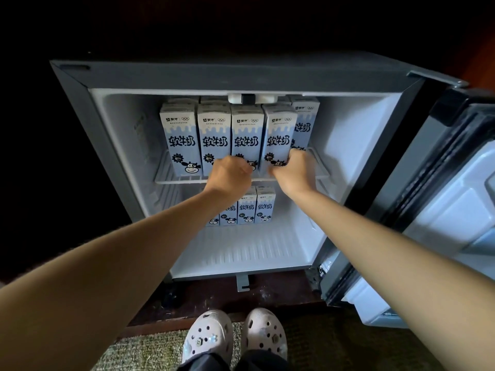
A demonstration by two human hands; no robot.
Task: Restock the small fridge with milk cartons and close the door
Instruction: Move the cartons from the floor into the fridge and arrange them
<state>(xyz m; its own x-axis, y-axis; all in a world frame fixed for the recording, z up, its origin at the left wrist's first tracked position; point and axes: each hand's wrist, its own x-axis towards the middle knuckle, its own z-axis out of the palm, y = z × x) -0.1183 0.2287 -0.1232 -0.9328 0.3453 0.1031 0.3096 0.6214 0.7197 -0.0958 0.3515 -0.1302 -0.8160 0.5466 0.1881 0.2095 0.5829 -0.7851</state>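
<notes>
The person is working through the stocking step: the right hand [294, 169] is gripping the base of the fourth carton [278, 135] in the front row on the upper shelf [171, 181] of the fridge [214, 76], fingers curling round its right edge and thumb on its left, apparently seating it beside the third carton [246, 135]. The left hand [231, 175] is hovering at the foot of the third carton with fingers curled; the back of the hand is covering them, so I cannot tell whether it is holding that carton or only steadying it. The two hands are sitting close together but apart. By my reading, the next move is calling for a level push so the carton is standing flush with its row, then the door [455, 199], swung wide on the right, being shut. Another row is standing behind, mostly hidden, with a fifth carton [305, 121] peeking out at the right. The lower cartons [257, 207] are partly hiding behind the left forearm, so their count is unclear
</notes>
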